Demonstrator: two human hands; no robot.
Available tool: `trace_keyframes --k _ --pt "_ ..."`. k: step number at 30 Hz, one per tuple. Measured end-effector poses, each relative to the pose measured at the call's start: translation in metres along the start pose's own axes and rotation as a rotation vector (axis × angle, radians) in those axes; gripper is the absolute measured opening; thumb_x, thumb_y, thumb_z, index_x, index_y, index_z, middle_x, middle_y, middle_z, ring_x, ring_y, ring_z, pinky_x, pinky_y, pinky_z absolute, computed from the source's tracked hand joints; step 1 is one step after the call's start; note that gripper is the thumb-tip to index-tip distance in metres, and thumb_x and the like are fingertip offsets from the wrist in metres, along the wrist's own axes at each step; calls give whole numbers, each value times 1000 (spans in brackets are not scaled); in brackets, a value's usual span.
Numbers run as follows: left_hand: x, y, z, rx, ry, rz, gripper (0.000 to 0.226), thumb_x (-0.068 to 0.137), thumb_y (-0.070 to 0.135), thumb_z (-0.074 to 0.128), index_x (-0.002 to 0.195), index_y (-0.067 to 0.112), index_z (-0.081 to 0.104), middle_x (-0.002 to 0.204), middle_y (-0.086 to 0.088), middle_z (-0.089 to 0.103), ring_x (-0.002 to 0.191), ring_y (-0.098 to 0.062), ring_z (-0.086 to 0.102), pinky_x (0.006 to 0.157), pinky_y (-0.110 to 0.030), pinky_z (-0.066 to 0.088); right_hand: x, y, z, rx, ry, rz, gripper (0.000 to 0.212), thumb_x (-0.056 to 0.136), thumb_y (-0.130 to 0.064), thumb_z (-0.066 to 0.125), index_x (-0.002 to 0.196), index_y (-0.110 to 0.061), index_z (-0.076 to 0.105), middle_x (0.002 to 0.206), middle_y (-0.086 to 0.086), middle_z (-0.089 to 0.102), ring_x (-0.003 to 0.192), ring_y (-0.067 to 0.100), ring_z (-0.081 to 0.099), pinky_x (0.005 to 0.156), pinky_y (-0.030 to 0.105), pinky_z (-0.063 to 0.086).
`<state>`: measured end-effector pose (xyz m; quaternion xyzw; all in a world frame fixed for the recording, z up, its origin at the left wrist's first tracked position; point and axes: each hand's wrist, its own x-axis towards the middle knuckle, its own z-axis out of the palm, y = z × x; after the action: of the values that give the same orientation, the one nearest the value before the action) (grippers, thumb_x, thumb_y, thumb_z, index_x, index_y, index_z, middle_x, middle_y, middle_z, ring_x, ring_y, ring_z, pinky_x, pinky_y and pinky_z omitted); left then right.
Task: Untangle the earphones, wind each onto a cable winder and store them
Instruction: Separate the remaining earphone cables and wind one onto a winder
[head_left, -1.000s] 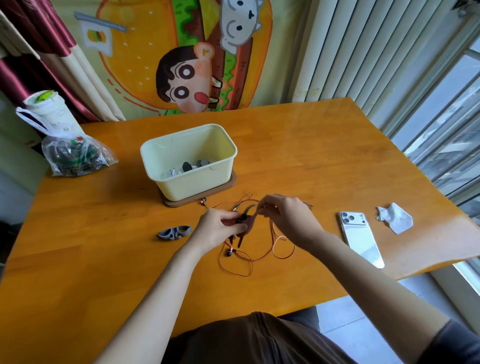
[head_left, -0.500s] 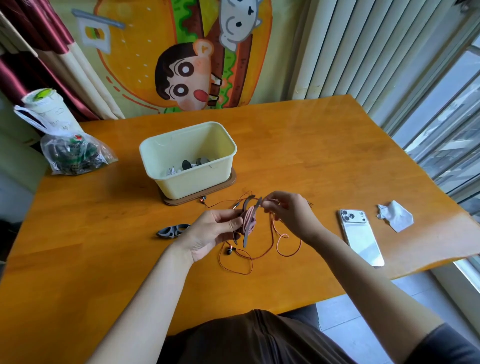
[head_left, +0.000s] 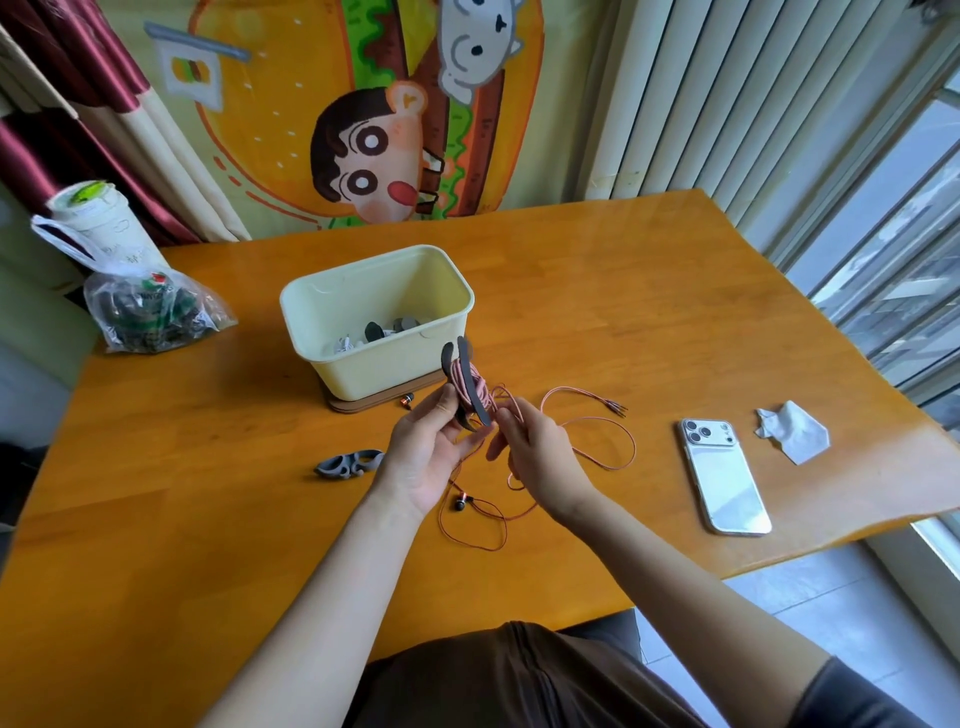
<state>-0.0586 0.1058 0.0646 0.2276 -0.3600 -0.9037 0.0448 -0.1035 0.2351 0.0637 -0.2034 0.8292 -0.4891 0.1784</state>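
Head view: dark cable winder (head_left: 448, 358) is held upright above the counter (head_left: 597, 312) by the left hand (head_left: 421, 457), thumb and fingers (head_left: 441, 410) curled round its lower end. Pink earphone cable (head_left: 460, 376) is wound in several turns round the winder's middle. Right hand (head_left: 537, 452) is placed just beside the winder, on its right, and the cable is pinched between its thumb and fingers close to the coil. The unwound part of the cable is draped on the counter: one loop is laid out to the right, ending at the jack plug (head_left: 615, 408), and another is trailed below the hands toward the near edge. One earbud (head_left: 461, 503) is lying on the counter just beside the left wrist. A second earbud (head_left: 407, 400) is lying against the wooden base (head_left: 363, 404) under the cream box (head_left: 384, 366). The box is set behind the hands, with small dark and white items inside, too small to be identified. A grey winder (head_left: 348, 464) is lying flat on the counter left of the left hand, untouched. Well to the right, a white phone (head_left: 724, 478) is placed camera side up, with a crumpled tissue (head_left: 792, 431) near it. At the far left edge, a clear plastic bag (head_left: 150, 312) and a lidded paper cup (head_left: 96, 218) are seen.
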Motion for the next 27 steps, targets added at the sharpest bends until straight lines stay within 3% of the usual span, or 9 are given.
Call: trace_keyframes --k 4,7,10,13,16,19,23,27 --pt "1 -1 2 -126 70 22 29 91 20 51 114 5 60 104 -12 65 97 -21 61 97 -48 47 0 0 0 -40 9 -25 26 102 -29 32 100 -16 55 67 -8 61 46 2 46 47 17 36" --pt "5 11 2 -404 136 42 30 97 19 45 117 -1 56 105 -14 64 100 -22 62 98 -46 48 -5 8 1 -42 -28 31 30 103 -27 32 89 -19 56 62 -6 61 44 1 46 49 16 34" --pt "8 28 -3 -494 159 93 37 98 19 46 126 -4 52 117 -17 61 106 -27 61 80 -36 58 -16 23 3 -49 -114 105 33 104 -23 29 78 -20 49 62 -3 57 46 1 43 50 16 34" --pt "9 34 -1 -518 182 99 34 99 21 47 123 -3 54 92 -10 62 84 -14 59 66 -30 60 -21 43 2 -144 -148 171 32 103 -17 28 77 -21 46 65 -3 54 54 6 44 53 17 36" --pt "8 34 3 -559 170 64 32 93 19 54 116 -4 56 93 -12 59 85 -14 54 61 -28 58 -21 70 -2 -400 -171 258 24 101 -12 33 84 -19 48 75 0 56 66 16 50 60 30 42" --pt "9 26 6 -463 142 37 35 90 15 55 120 -2 56 102 -13 62 97 -18 57 68 -29 58 -23 86 -11 -606 -228 349 19 99 -8 35 92 -19 48 88 4 59 79 22 57 68 32 48" --pt "7 14 16 -160 133 94 17 95 5 48 107 6 61 105 -10 65 101 -20 61 80 -30 51 -24 76 -16 -561 -318 357 16 97 -10 46 112 -13 54 107 7 62 94 20 59 79 28 50" --pt "5 6 23 59 160 188 24 94 -1 50 113 5 62 112 -9 65 103 -19 61 87 -32 50 -16 40 -17 -466 -315 186 71 81 -20 73 138 -10 31 136 8 44 124 21 42 102 31 40"
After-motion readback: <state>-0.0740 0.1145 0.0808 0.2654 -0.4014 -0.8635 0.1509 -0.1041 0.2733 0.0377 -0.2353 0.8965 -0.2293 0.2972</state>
